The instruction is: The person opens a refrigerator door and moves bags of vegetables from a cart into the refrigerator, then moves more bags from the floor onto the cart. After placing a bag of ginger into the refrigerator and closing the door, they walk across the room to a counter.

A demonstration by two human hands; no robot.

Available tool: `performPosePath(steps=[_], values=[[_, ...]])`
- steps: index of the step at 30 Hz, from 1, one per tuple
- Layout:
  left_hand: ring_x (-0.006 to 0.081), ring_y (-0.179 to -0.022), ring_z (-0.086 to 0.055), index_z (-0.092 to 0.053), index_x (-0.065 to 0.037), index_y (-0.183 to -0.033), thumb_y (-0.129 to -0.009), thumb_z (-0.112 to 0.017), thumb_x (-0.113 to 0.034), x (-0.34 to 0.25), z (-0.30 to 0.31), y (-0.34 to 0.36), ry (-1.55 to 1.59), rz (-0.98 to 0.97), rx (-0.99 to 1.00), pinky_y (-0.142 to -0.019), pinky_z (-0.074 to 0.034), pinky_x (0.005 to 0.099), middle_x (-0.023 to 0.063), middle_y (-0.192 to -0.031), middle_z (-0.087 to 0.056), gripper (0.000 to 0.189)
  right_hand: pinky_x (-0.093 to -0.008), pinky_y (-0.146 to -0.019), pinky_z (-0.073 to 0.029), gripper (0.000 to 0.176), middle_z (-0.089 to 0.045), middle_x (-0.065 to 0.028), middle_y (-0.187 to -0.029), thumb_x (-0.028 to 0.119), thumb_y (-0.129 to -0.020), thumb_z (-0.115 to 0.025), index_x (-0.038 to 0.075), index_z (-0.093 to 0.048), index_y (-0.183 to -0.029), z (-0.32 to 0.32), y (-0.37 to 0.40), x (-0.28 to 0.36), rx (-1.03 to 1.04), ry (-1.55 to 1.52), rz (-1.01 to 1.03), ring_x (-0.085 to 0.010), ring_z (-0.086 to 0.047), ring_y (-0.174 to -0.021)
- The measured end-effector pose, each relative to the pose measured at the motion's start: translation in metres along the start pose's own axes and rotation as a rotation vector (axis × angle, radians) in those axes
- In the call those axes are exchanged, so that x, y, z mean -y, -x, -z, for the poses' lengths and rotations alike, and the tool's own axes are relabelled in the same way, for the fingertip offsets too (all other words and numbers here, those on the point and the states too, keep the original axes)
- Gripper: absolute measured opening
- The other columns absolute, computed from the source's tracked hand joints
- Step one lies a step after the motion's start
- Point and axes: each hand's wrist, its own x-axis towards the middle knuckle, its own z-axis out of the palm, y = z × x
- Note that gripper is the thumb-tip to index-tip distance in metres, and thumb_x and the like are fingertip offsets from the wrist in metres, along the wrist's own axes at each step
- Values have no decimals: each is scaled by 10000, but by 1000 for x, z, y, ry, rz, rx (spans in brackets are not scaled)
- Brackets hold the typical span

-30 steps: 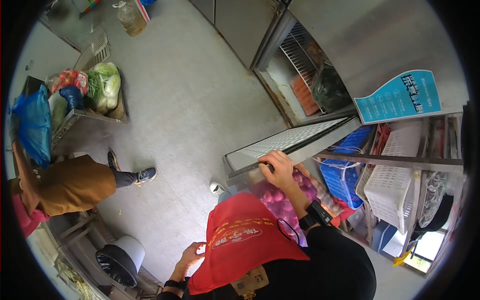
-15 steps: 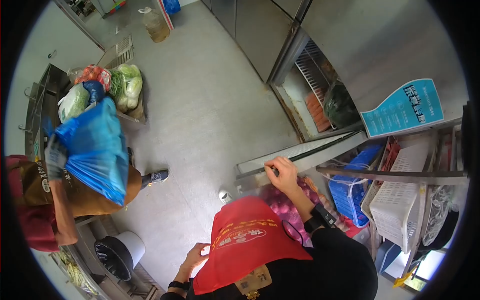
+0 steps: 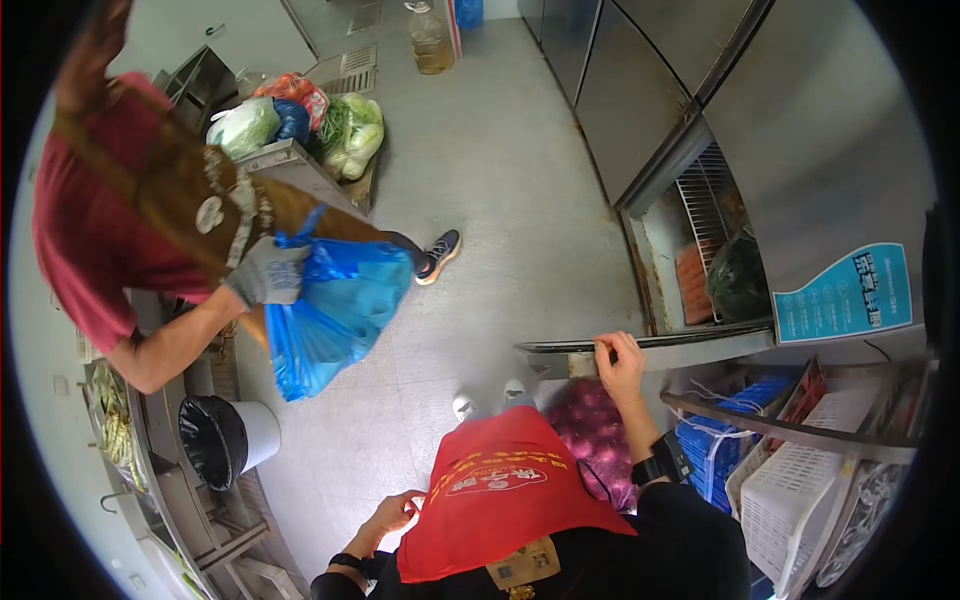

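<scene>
Fingers curled over its edge, my right hand [image 3: 621, 362] grips the refrigerator door [image 3: 705, 350], which stands open. Inside the lower compartment are orange-coloured food [image 3: 692, 285] and a dark green bagged item [image 3: 738, 275]. My left hand [image 3: 393, 511] hangs beside my red apron [image 3: 510, 470], its fingers loosely bent and apart, with nothing visible in it. A mesh sack of purple-red onions [image 3: 590, 430] is on the floor below the door.
At left a co-worker [image 3: 120, 230] carries a blue plastic bag [image 3: 345, 305] in a gloved hand. Bagged vegetables [image 3: 350, 135] are behind. A lined bin [image 3: 258, 436] stands lower left, a rack with a white basket [image 3: 800, 490] at right, an oil jug [image 3: 428, 45] farther off.
The co-worker has stepped rightward and closer with the blue bag. My view has turned left, and the door in my right hand has swung to a different angle.
</scene>
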Motion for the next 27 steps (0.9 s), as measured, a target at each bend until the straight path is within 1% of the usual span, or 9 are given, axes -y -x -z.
performPosePath(steps=[3, 4, 8, 12, 15, 19, 23, 24, 27], values=[[179, -690, -618, -538, -164, -1189, -732, -467, 5, 18, 3, 10, 46, 1, 2, -631, -482, 283, 52, -839, -675, 492, -335, -661, -413, 48, -567, -54, -692, 80, -718, -621, 77, -601, -761, 2, 5, 9, -23, 132, 121, -235, -547, -679], [169, -693, -616, -539, -151, -1188, -731, -462, 14, 26, 5, 12, 63, -6, 5, -633, -480, 275, 57, -845, -676, 491, -353, -752, -387, 116, -575, -59, -797, 107, -714, -624, 91, -605, -827, 2, 10, 5, -16, 191, 179, -243, -546, -791], [144, -725, -605, -555, -122, -1164, -724, -491, 18, 60, 18, 19, 163, -114, -14, -636, -467, 261, 55, -813, -671, 466, -362, -811, -367, 229, -528, -98, -992, 131, -720, -619, 100, -596, -946, 3, 34, 28, -135, 247, 51, -268, -506, -943], [130, -663, -596, -571, -122, -1125, -739, -547, -33, 113, 39, 16, 77, -44, -6, -599, -467, 275, 40, -684, -617, 397, -373, -824, -378, 298, -499, -128, -1023, 117, -735, -608, 79, -562, -1027, -22, 78, 39, -294, 402, -54, -273, -507, -929], [128, -636, -587, -574, -121, -1110, -743, -555, -41, 130, 47, 35, 103, -15, -83, -579, -466, 284, 42, -678, -614, 377, -364, -820, -406, 354, -498, -125, -999, 75, -747, -588, 47, -515, -1092, -49, 101, 40, -258, 54, -280, -263, -511, -903], [113, -634, -584, -572, -108, -1105, -748, -560, -26, 185, 45, 53, 207, -19, -106, -593, -458, 252, 33, -692, -627, 366, -336, -819, -434, 473, -501, -121, -996, 55, -764, -564, 23, -428, -1216, -67, 95, 53, -309, -257, -420, -232, -519, -866], [116, -664, -603, -571, -95, -1106, -763, -544, -8, 220, 42, 71, 339, 50, -101, -606, -463, 249, 40, -738, -656, 356, -382, -851, -429, 631, -504, -133, -1068, 61, -761, -554, 94, -311, -1342, -68, 86, 64, -147, 174, -420, -290, -526, -965], [133, -683, -618, -569, -87, -1105, -771, -542, -19, 224, 43, 72, 356, 59, -101, -613, -473, 263, 61, -752, -662, 342, -403, -885, -411, 714, -479, -143, -1145, 64, -754, -557, 137, -237, -1389, -70, 87, 62, -115, 232, -389, -314, -503, -1039], [153, -690, -628, -567, -78, -1103, -777, -540, -28, 226, 44, 72, 298, 30, -132, -620, -482, 277, 76, -760, -667, 331, -405, -913, -393, 744, -450, -151, -1199, 58, -757, -557, 145, -207, -1407, -72, 78, 55, -106, 183, -292, -318, -486, -1071]])
